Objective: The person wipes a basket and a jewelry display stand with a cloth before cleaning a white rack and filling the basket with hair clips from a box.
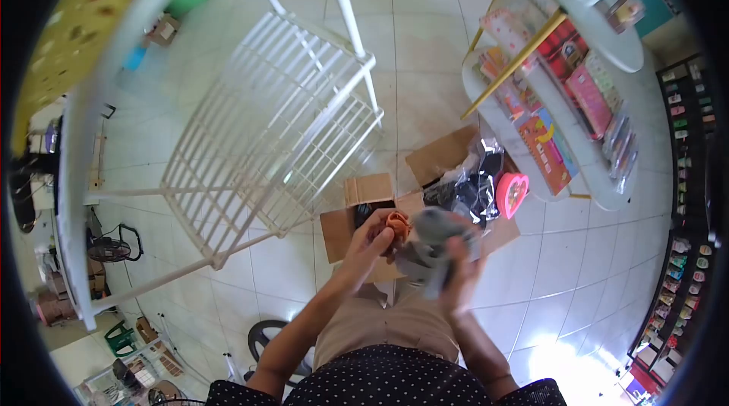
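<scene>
Between the thumb and fingers of my left hand (370, 237) is a small orange item (398, 225) with curled folds, like a rolled flower. My right hand (462, 273) grips a grey-green object (429, 243), smeared by motion, so I cannot tell its kind. The two held things are close together, overlapping in this view. Below them stand open cardboard boxes, a smaller one (367, 189) by my left hand and a larger one (439, 157) beyond my right. Black and clear plastic wrapping (474, 189) fills the larger box. A pink heart-shaped container (512, 195) rests at its right side.
A white wire rack (258, 125) stands on the tiled floor at the left. To the right is a tiered shelf (607, 186) with gold legs, holding flat packages. Small goods hang on a dark display (683, 155) along the far right wall. A fan (110, 249) sits far left.
</scene>
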Demonstrator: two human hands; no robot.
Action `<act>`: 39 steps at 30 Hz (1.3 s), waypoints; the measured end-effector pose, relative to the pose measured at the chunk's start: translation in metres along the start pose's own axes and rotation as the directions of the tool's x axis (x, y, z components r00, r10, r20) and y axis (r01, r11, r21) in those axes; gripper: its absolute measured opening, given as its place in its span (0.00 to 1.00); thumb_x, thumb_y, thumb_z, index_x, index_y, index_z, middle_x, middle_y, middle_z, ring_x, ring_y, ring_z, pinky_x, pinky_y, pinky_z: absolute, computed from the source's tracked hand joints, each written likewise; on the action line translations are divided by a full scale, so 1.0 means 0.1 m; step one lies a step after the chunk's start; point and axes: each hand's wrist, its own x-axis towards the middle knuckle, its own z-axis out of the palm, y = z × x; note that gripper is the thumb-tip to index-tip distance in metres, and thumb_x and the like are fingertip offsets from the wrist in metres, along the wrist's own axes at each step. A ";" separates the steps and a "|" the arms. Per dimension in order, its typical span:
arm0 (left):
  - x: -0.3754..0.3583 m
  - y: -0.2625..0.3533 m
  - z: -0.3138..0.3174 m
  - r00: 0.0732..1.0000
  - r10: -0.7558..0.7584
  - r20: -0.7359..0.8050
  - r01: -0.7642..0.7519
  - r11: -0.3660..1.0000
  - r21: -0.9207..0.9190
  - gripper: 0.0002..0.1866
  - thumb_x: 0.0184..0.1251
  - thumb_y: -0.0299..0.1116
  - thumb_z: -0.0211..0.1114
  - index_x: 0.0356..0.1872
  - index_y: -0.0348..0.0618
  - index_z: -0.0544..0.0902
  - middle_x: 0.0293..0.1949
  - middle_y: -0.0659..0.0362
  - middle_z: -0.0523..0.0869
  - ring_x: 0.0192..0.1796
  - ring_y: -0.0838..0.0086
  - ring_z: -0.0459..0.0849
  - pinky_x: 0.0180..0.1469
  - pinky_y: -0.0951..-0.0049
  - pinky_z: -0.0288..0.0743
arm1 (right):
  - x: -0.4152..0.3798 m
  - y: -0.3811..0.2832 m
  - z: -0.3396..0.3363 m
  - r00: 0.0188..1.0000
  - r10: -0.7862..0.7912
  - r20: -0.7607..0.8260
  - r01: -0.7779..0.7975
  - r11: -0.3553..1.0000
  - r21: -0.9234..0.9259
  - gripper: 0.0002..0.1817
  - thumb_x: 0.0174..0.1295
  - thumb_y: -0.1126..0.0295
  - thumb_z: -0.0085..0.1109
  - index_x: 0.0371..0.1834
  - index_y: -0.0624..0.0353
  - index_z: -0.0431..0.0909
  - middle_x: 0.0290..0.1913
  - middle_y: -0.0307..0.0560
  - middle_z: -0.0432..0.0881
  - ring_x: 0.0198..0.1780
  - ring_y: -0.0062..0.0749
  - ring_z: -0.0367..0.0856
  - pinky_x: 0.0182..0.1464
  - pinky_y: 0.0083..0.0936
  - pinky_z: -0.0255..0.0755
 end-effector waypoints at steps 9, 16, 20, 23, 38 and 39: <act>-0.58 0.48 0.44 0.910 0.168 -0.379 -0.260 0.943 -0.207 0.21 0.67 0.44 0.42 0.56 0.43 0.59 0.47 0.61 0.68 0.44 0.81 0.69 0.44 0.84 0.65 | -0.08 -0.27 0.92 0.418 -0.806 0.420 0.887 0.461 0.001 0.07 0.46 0.79 0.56 0.30 0.63 0.75 0.36 0.52 0.78 0.44 0.42 0.77 0.60 0.45 0.53; -0.62 0.87 0.58 0.889 0.398 -0.226 -0.454 0.830 -0.323 0.19 0.66 0.46 0.44 0.49 0.44 0.66 0.39 0.65 0.71 0.40 0.85 0.69 0.41 0.84 0.65 | -0.29 -0.47 1.13 0.645 -0.763 0.049 0.747 0.643 0.168 0.14 0.58 0.68 0.43 0.17 0.64 0.67 0.24 0.52 0.75 0.34 0.41 0.77 0.55 0.49 0.61; -0.99 1.27 0.57 0.778 0.628 -0.013 -0.628 0.778 0.008 0.19 0.63 0.40 0.52 0.50 0.40 0.65 0.40 0.63 0.72 0.43 0.83 0.71 0.46 0.82 0.65 | -0.30 -1.01 0.91 0.605 -0.732 0.313 0.655 0.681 0.326 0.14 0.55 0.67 0.46 0.15 0.64 0.67 0.25 0.53 0.74 0.35 0.39 0.75 0.47 0.37 0.68; -1.37 2.19 0.57 0.530 0.827 0.187 -0.831 0.462 0.310 0.17 0.58 0.32 0.57 0.47 0.37 0.67 0.38 0.60 0.73 0.41 0.82 0.72 0.45 0.80 0.67 | -0.47 -1.90 1.21 0.280 -0.785 0.553 0.924 0.377 0.068 0.09 0.48 0.70 0.57 0.24 0.67 0.74 0.33 0.55 0.77 0.38 0.36 0.76 0.44 0.27 0.69; -1.02 3.90 0.06 0.668 0.707 0.232 -0.458 0.145 0.877 0.16 0.56 0.39 0.61 0.35 0.38 0.67 0.26 0.59 0.74 0.28 0.81 0.73 0.29 0.79 0.68 | 0.22 -3.07 2.62 0.183 -0.365 0.913 0.974 0.195 -0.118 0.16 0.37 0.70 0.68 0.30 0.65 0.77 0.27 0.44 0.79 0.32 0.23 0.75 0.39 0.19 0.68; -0.97 3.92 -0.02 0.667 0.708 0.234 -0.459 0.142 0.877 0.16 0.56 0.39 0.61 0.35 0.38 0.67 0.26 0.59 0.74 0.28 0.81 0.73 0.29 0.79 0.68 | 0.27 -3.08 2.69 0.182 -0.367 0.912 0.974 0.192 -0.117 0.16 0.37 0.70 0.68 0.30 0.65 0.77 0.27 0.44 0.79 0.32 0.23 0.75 0.39 0.19 0.68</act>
